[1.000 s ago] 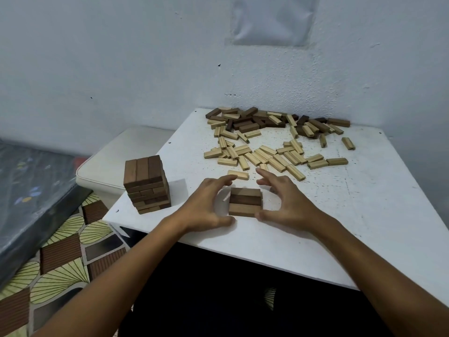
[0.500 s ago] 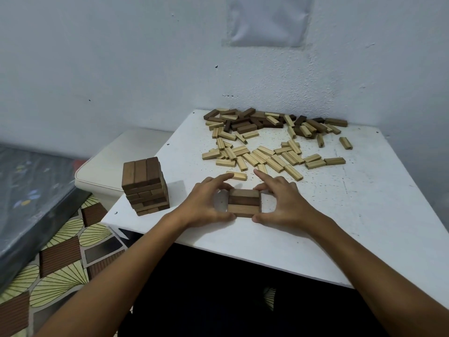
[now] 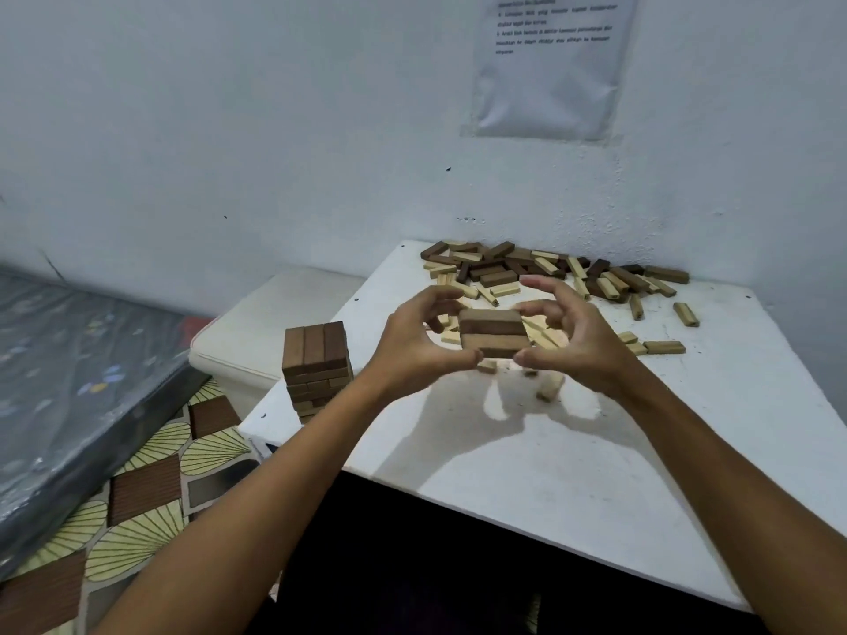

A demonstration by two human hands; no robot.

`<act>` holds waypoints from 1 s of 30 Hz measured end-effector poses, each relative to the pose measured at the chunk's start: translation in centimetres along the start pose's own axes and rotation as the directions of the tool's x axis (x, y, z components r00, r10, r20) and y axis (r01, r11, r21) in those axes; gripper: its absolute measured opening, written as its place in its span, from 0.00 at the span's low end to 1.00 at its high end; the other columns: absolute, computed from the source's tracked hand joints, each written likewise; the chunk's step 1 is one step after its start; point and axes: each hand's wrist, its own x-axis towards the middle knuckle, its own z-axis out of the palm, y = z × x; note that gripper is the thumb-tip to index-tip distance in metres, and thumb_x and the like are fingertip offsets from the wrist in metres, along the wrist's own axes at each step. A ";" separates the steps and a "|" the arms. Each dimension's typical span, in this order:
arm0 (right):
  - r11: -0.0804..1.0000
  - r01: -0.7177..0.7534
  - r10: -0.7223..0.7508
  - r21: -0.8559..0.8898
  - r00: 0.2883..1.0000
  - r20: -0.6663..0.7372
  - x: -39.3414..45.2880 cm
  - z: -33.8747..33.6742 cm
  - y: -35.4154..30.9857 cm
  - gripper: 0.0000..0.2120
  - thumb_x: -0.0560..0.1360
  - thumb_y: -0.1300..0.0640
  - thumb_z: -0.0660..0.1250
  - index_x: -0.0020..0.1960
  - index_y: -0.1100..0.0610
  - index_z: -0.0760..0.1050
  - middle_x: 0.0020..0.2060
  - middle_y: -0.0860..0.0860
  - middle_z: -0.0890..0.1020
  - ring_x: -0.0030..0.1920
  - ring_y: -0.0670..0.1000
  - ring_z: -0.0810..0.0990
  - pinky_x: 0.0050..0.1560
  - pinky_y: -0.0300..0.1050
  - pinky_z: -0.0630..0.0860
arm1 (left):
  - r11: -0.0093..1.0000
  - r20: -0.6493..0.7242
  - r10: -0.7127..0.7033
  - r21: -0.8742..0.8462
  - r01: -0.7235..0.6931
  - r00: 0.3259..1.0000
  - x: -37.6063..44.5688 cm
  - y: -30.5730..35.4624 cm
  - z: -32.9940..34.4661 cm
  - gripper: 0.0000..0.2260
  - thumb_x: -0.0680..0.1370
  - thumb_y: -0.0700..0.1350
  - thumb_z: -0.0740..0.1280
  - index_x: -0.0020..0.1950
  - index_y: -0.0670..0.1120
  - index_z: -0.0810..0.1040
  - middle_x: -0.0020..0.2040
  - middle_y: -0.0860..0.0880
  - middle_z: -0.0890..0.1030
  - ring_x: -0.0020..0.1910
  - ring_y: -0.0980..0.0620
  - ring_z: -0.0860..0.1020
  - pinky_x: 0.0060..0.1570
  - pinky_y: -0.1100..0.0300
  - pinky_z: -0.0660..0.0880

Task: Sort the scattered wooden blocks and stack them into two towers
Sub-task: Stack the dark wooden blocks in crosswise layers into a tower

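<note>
A row of three brown blocks [image 3: 493, 333] side by side hangs in the air above the white table [image 3: 573, 451]. My left hand [image 3: 419, 341] pinches its left end and my right hand [image 3: 570, 343] pinches its right end. A tower of dark brown blocks [image 3: 316, 368] stands at the table's left edge, to the left of my hands. Scattered light and dark blocks [image 3: 550, 272] lie along the far side of the table, partly hidden behind my hands. One light block [image 3: 550, 388] lies just below my right hand.
A white cushioned stool [image 3: 256, 332] stands left of the table, behind the tower. A dark mattress [image 3: 68, 382] fills the left. A patterned floor mat [image 3: 137, 497] lies below it. A paper sheet [image 3: 550, 61] hangs on the wall behind the table.
Both hands have lifted the row of three brown blocks off the table into the air. The camera has tilted up.
</note>
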 end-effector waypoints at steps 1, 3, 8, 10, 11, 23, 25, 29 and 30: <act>1.000 0.020 -0.020 0.012 1.000 -0.001 0.5 0.1 -0.6 0.39 0.59 0.53 0.77 0.67 0.40 0.66 0.56 0.44 0.80 0.64 0.43 0.74 0.68 0.47 0.64 | 1.000 -0.015 -0.004 -0.008 0.004 1.000 0.2 0.4 -0.7 0.30 0.61 0.46 0.75 0.63 0.48 0.75 0.53 0.55 0.80 0.44 0.70 0.74 0.38 0.73 0.68; 0.998 0.060 -0.060 0.028 0.998 0.007 1.6 0.6 -1.8 0.40 0.59 0.54 0.77 0.68 0.44 0.67 0.55 0.45 0.81 0.63 0.41 0.75 0.70 0.49 0.64 | 1.000 -0.044 -0.014 0.000 0.014 0.999 0.5 0.9 -2.3 0.29 0.60 0.47 0.76 0.61 0.51 0.75 0.53 0.56 0.81 0.43 0.67 0.74 0.37 0.72 0.68; 0.988 0.129 -0.136 0.084 0.988 0.079 4.6 3.5 -4.3 0.38 0.59 0.55 0.78 0.65 0.41 0.68 0.56 0.48 0.80 0.62 0.42 0.76 0.70 0.57 0.67 | 0.998 -0.113 -0.032 0.058 0.038 0.993 -0.1 0.7 -7.2 0.31 0.60 0.48 0.76 0.63 0.51 0.75 0.52 0.57 0.82 0.44 0.59 0.74 0.37 0.73 0.68; 0.985 0.147 -0.157 0.093 0.982 0.107 5.7 4.9 -4.8 0.40 0.58 0.55 0.79 0.67 0.44 0.69 0.57 0.47 0.80 0.63 0.42 0.75 0.69 0.57 0.68 | 0.996 -0.125 -0.045 0.077 0.055 0.991 -0.5 0.2 -8.9 0.31 0.60 0.49 0.77 0.63 0.51 0.76 0.52 0.57 0.82 0.45 0.58 0.75 0.37 0.73 0.68; 0.984 0.155 -0.165 0.090 0.978 0.124 6.3 5.8 -5.2 0.40 0.59 0.55 0.78 0.68 0.45 0.68 0.56 0.46 0.80 0.63 0.41 0.75 0.70 0.54 0.67 | 0.994 -0.135 -0.055 0.084 0.066 0.989 -0.8 -0.1 -9.8 0.31 0.60 0.49 0.77 0.63 0.51 0.76 0.52 0.57 0.82 0.45 0.58 0.75 0.38 0.72 0.68; 0.978 0.179 -0.203 0.104 0.929 0.309 9.6 13.8 -6.4 0.40 0.58 0.52 0.78 0.67 0.45 0.68 0.52 0.43 0.80 0.60 0.40 0.75 0.55 0.31 0.66 | 0.972 -0.151 -0.179 0.129 0.199 0.972 -4.5 -3.9 -16.4 0.37 0.55 0.56 0.77 0.63 0.54 0.75 0.54 0.57 0.82 0.46 0.60 0.76 0.42 0.68 0.72; 0.980 0.171 -0.195 0.102 0.925 0.325 9.7 14.3 -6.3 0.40 0.57 0.52 0.78 0.67 0.45 0.67 0.52 0.43 0.80 0.59 0.39 0.74 0.55 0.32 0.66 | 0.968 -0.143 -0.193 0.134 0.212 0.971 -4.8 -4.4 -16.6 0.38 0.55 0.57 0.77 0.64 0.54 0.75 0.55 0.57 0.82 0.48 0.58 0.76 0.43 0.66 0.73; 0.984 0.153 -0.176 0.093 0.926 0.333 9.7 14.7 -6.0 0.39 0.57 0.51 0.78 0.66 0.43 0.67 0.52 0.43 0.80 0.58 0.37 0.74 0.54 0.33 0.67 | 0.966 -0.138 -0.199 0.141 0.218 0.970 -5.0 -5.1 -16.7 0.38 0.56 0.58 0.77 0.65 0.52 0.74 0.55 0.57 0.81 0.49 0.56 0.76 0.45 0.63 0.74; 0.984 0.151 -0.173 0.090 0.926 0.335 9.7 14.7 -5.9 0.39 0.57 0.51 0.78 0.66 0.43 0.67 0.52 0.43 0.80 0.57 0.36 0.74 0.54 0.33 0.67 | 0.965 -0.135 -0.201 0.142 0.220 0.970 -5.0 -5.2 -16.7 0.38 0.56 0.58 0.77 0.65 0.52 0.74 0.56 0.57 0.81 0.50 0.55 0.76 0.46 0.63 0.74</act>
